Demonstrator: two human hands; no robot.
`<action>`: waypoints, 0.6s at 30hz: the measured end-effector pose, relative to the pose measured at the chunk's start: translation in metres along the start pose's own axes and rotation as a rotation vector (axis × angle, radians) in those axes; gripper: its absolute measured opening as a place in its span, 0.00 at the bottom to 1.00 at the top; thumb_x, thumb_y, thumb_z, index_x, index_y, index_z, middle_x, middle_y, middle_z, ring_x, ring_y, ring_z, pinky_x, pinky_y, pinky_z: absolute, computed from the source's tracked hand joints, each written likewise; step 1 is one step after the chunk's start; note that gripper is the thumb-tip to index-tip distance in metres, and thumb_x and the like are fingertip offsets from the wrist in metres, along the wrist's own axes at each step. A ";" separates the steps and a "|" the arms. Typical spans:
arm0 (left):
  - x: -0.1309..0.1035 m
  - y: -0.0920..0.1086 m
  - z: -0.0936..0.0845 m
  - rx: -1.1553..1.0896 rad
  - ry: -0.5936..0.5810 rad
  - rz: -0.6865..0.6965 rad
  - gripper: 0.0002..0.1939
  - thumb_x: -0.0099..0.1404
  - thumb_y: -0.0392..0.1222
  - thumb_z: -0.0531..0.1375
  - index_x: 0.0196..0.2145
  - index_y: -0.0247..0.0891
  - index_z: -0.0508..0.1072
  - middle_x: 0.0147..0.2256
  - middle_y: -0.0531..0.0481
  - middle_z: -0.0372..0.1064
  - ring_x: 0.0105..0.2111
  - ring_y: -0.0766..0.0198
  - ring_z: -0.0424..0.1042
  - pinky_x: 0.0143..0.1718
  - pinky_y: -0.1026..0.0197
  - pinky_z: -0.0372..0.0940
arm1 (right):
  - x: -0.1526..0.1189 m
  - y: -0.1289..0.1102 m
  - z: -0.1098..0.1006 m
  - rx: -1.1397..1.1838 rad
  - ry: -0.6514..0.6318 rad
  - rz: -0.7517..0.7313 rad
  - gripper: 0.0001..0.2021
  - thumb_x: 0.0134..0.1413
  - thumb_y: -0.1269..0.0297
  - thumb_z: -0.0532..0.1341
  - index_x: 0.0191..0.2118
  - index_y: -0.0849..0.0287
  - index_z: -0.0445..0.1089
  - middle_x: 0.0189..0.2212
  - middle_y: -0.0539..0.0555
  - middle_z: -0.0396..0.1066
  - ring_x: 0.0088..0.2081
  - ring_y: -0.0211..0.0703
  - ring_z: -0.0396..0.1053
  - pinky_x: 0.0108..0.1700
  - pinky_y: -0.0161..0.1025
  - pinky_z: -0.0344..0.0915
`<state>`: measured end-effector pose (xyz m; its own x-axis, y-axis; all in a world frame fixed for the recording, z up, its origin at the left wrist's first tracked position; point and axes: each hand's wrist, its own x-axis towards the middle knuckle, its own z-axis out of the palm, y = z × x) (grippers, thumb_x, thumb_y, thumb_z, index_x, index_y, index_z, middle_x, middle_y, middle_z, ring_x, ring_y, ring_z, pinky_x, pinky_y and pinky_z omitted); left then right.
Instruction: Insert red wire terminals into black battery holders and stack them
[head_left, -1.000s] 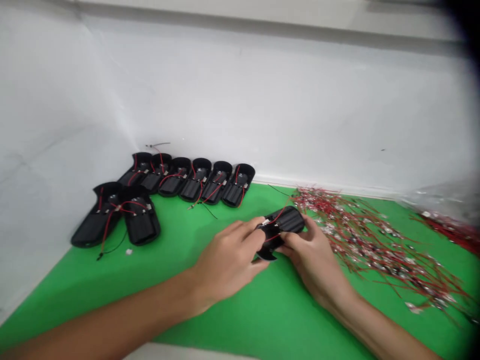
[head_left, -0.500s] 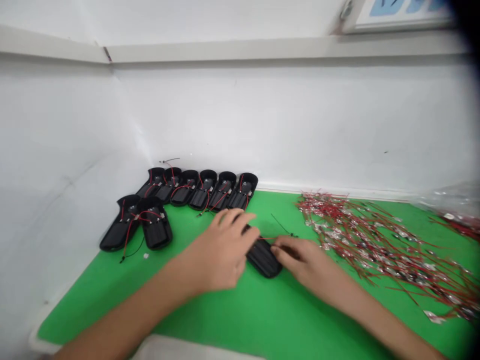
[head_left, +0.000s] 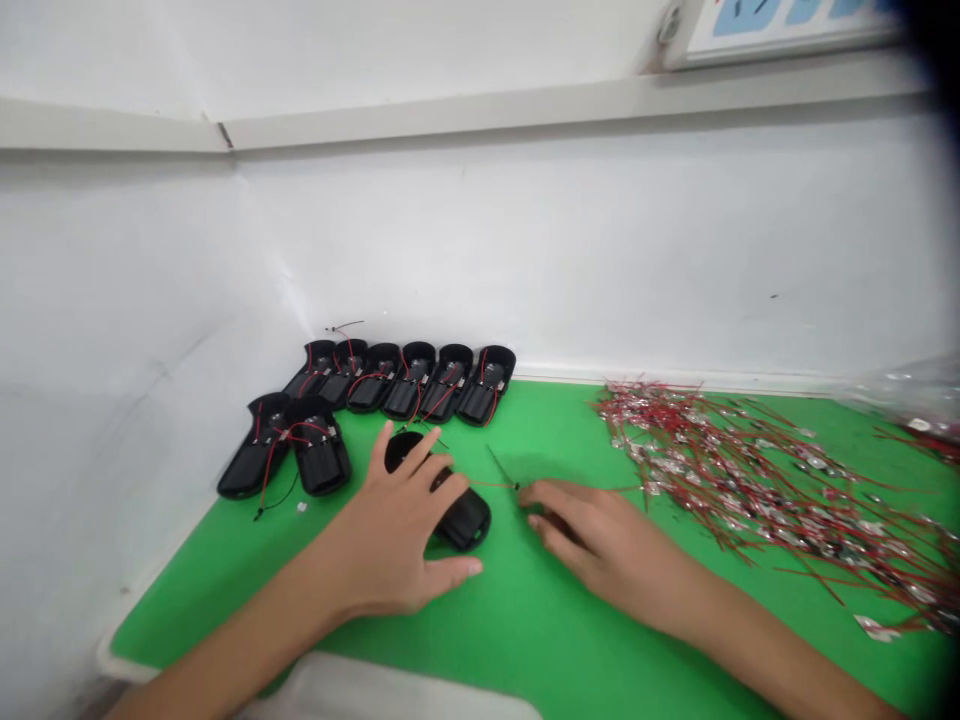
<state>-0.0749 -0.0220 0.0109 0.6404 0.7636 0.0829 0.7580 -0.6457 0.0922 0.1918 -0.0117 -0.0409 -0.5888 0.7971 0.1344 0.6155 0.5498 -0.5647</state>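
Observation:
My left hand lies with its fingers spread over a black plastic housing, covering its middle. The housing rests at a slant on the green tabletop. From it a thin red wire runs right to a small dark tip with a thin black lead. My right hand is beside that tip, fingers loosely curled and a gap between thumb and forefinger. Its fingertips are close to the wire's end; whether they touch is unclear.
A row of similar black housings with red wires stands along the back wall, and two more lie at left. A heap of red-wired small parts spreads at right, near a clear plastic bag. A white tray edge is at front.
The housing under my left hand has moved left. My left fingers have spread wider. My right hand has shifted slightly left and is now apart from the housing. The view has turned slightly.

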 end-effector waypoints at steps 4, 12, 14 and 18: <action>0.004 -0.016 0.001 0.028 0.021 0.018 0.16 0.66 0.53 0.62 0.46 0.42 0.71 0.53 0.43 0.73 0.68 0.39 0.55 0.66 0.21 0.28 | 0.001 0.002 -0.002 0.023 -0.009 -0.026 0.11 0.68 0.68 0.53 0.48 0.56 0.71 0.39 0.56 0.75 0.38 0.49 0.73 0.41 0.43 0.66; -0.028 -0.069 0.002 0.157 0.015 -0.073 0.12 0.70 0.43 0.55 0.49 0.41 0.67 0.61 0.43 0.68 0.68 0.47 0.58 0.71 0.31 0.31 | 0.001 0.003 -0.004 0.004 -0.049 -0.020 0.09 0.69 0.70 0.52 0.47 0.57 0.69 0.39 0.55 0.73 0.38 0.46 0.72 0.41 0.41 0.65; -0.042 -0.076 0.005 0.164 0.041 -0.082 0.10 0.69 0.42 0.55 0.48 0.41 0.67 0.61 0.43 0.68 0.68 0.49 0.59 0.72 0.34 0.33 | 0.001 0.003 -0.004 -0.007 -0.053 -0.016 0.09 0.69 0.70 0.52 0.46 0.57 0.69 0.38 0.54 0.73 0.38 0.46 0.71 0.41 0.41 0.64; -0.058 -0.086 0.007 0.196 0.086 -0.070 0.11 0.69 0.42 0.55 0.49 0.41 0.67 0.62 0.42 0.68 0.66 0.49 0.61 0.72 0.36 0.37 | 0.001 0.002 -0.004 -0.017 -0.059 -0.015 0.08 0.68 0.71 0.53 0.46 0.58 0.69 0.37 0.54 0.72 0.37 0.46 0.71 0.40 0.41 0.63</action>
<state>-0.1759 -0.0104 -0.0084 0.5785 0.7981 0.1685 0.8154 -0.5714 -0.0927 0.1944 -0.0089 -0.0383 -0.6276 0.7727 0.0946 0.6145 0.5663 -0.5493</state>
